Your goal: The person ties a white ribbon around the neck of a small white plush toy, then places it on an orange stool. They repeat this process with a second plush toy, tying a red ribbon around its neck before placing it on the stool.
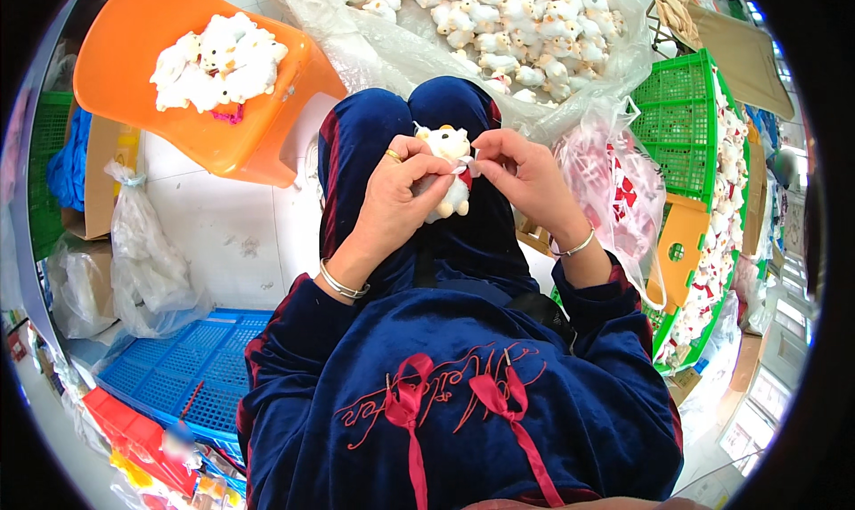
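Over my lap, a small white plush toy [448, 141] is held upright, its head toward my knees. My left hand [392, 189] is closed round the toy's left side, with its thumb across the chest. At the neck sits a small white and red cloth [466, 165], which looks like a scarf or bow. The thumb and fingertips of my right hand [527, 173] pinch together at this cloth's right end. Part of the toy's body is hidden behind my left fingers.
Several white plush toys [227, 60] lie on an orange chair [254, 149] at left. Many more toys [525, 29] fill a clear plastic sheet [356, 51] ahead. At right are a bag of red and white pieces [614, 176] and a green crate [672, 122]; a blue crate [191, 367] is lower left.
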Tool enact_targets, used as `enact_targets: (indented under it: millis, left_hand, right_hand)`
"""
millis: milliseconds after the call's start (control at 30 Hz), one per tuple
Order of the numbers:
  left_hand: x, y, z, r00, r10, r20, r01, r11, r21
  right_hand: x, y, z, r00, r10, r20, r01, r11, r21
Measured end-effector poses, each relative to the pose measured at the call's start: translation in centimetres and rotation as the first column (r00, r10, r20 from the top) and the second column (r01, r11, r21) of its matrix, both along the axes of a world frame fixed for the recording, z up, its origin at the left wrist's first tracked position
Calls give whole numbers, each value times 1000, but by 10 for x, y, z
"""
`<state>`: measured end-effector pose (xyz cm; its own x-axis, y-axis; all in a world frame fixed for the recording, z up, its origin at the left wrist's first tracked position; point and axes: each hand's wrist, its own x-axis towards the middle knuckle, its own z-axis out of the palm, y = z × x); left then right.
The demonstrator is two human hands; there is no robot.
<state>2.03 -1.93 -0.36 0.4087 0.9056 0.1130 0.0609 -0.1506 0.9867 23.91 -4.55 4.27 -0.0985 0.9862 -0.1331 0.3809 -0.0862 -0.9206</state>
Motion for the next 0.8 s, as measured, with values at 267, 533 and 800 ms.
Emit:
enact_targets:
  millis: [267, 533, 800]
  left_hand:
    - [-1, 1, -5, 1000, 0, 0, 0, 1000, 25]
    - [-3, 3, -4, 999, -46, 11, 46, 999, 14]
    - [-6, 6, -5, 996, -94, -4, 94, 995, 13]
  right_hand:
    - [-10, -1, -7, 981, 22, -192, -43, 993, -108]
    - [-14, 1, -9, 995, 30, -100, -33, 999, -37]
    - [-14, 4, -4, 993, 43, -112, -48, 998, -47]
